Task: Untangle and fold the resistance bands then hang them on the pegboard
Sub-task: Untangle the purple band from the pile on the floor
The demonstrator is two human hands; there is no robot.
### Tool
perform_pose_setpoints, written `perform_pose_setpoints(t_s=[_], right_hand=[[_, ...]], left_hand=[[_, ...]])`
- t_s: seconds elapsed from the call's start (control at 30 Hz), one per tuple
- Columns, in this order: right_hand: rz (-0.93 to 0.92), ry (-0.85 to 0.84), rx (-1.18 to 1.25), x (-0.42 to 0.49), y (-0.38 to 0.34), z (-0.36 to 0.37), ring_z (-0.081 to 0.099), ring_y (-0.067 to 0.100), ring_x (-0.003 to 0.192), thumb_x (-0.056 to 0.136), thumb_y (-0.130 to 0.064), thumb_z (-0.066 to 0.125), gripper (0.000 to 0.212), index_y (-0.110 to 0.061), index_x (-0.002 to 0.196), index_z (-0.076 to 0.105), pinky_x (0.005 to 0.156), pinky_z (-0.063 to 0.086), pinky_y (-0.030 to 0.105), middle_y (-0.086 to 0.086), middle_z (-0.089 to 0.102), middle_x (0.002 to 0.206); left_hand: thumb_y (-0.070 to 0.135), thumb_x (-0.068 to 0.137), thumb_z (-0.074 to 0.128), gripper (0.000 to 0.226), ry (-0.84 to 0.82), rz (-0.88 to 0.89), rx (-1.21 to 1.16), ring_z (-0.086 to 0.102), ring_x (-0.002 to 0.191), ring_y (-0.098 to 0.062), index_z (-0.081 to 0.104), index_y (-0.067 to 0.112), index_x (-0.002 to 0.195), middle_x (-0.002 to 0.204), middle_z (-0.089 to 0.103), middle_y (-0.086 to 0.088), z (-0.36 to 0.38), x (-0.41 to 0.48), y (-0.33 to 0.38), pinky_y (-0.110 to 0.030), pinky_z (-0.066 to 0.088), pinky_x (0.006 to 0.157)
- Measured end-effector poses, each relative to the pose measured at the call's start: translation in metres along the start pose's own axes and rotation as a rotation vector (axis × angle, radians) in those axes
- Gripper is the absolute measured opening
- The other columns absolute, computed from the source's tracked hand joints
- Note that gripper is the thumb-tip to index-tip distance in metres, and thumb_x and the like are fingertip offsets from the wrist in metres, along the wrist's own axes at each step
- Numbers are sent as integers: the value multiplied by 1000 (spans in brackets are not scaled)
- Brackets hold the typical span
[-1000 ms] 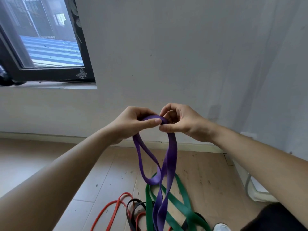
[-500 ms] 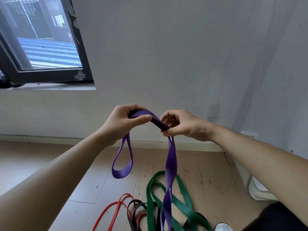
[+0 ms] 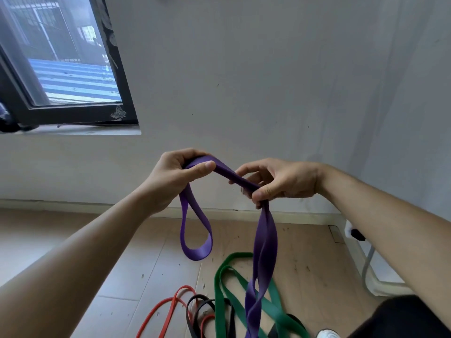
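The left hand [image 3: 174, 178] closes its grip round the purple band [image 3: 265, 236], thumb on top. The right hand [image 3: 283, 181] pinches it narrowly. A loop hangs under the left and a twisted length under the right, its end cut off below. The green band [image 3: 220, 286], red band [image 3: 170, 303] and black band [image 3: 191, 307] lie on the floor [image 3: 136, 264], seemingly tangled.

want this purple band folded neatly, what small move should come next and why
Probably untwist the long hanging stretch first: the right hand pinches the purple band, and below it the two strands spiral round each other down toward the green band on the floor, while the loop under the left hand hangs open.
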State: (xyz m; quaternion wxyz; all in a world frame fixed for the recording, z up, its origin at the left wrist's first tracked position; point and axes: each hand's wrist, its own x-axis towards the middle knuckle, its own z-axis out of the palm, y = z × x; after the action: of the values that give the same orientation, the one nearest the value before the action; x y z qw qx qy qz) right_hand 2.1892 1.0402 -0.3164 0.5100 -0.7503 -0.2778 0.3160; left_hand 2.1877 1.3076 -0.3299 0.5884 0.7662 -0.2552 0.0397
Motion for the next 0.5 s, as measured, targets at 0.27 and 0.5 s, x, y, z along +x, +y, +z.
perform_pose_setpoints(t_s=[0.27, 0.5], right_hand=[[-54, 216, -10, 2, 8, -2, 54, 39, 94, 84, -10, 78, 48, -6, 129, 61, 84, 46, 48, 30, 59, 105], [-158, 281, -135, 5, -7, 18, 67, 26, 93, 86, -4, 78, 39, -4, 122, 63, 83, 55, 37, 25, 70, 111]], left_hand=[[29, 84, 74, 33, -162, -74, 53, 58, 67, -2, 69, 9, 110, 74, 68, 10, -9, -4, -6, -15, 47, 64], [41, 76, 86, 46, -236, -79, 33, 58, 66, -9, 70, 7, 103, 74, 67, 3, 15, -4, 0, -20, 48, 61]])
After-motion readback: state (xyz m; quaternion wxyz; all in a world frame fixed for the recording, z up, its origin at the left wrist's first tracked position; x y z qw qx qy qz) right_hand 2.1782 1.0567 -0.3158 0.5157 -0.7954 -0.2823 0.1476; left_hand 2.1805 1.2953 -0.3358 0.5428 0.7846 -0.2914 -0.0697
